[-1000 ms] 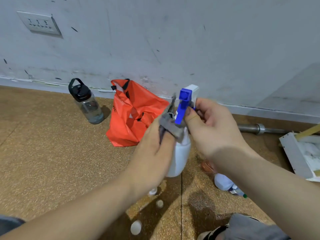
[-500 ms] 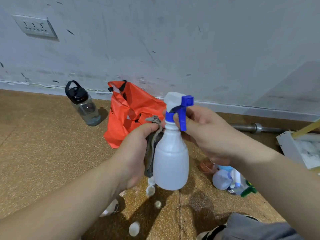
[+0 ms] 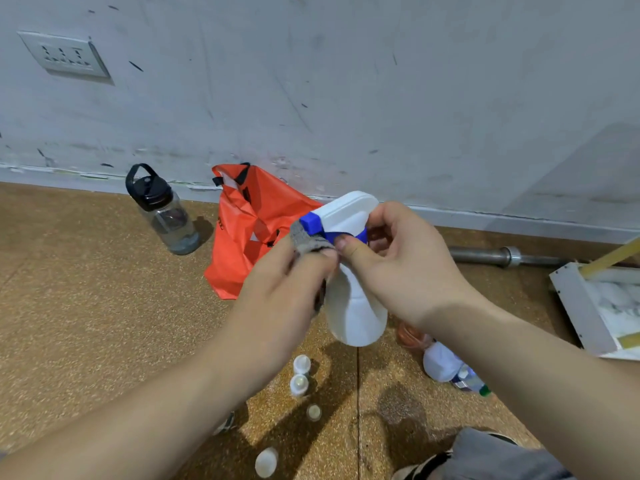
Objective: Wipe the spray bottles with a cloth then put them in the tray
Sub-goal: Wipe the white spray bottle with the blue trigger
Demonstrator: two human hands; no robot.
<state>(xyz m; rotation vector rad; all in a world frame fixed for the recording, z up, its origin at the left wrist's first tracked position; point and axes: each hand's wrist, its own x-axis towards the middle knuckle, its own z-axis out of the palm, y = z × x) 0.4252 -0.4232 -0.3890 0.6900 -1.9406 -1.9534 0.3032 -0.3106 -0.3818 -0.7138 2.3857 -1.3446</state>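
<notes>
Above speckled brown floor (image 3: 86,323) by a scuffed grey wall (image 3: 346,98), the white blue-nozzled spray bottle (image 3: 356,313) hangs near upright, nozzle leftward; right hand (image 3: 398,268) grips its neck; left hand (image 3: 287,292) pinches grey cloth (image 3: 306,239).

No text can be read; a dark mark on the orange bag (image 3: 249,230) may be print, too small.

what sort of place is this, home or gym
Probably a gym or workout room, not certain: a metal barbell lies along the scuffed wall, the floor is speckled matting, and a sports water bottle stands nearby.
</notes>
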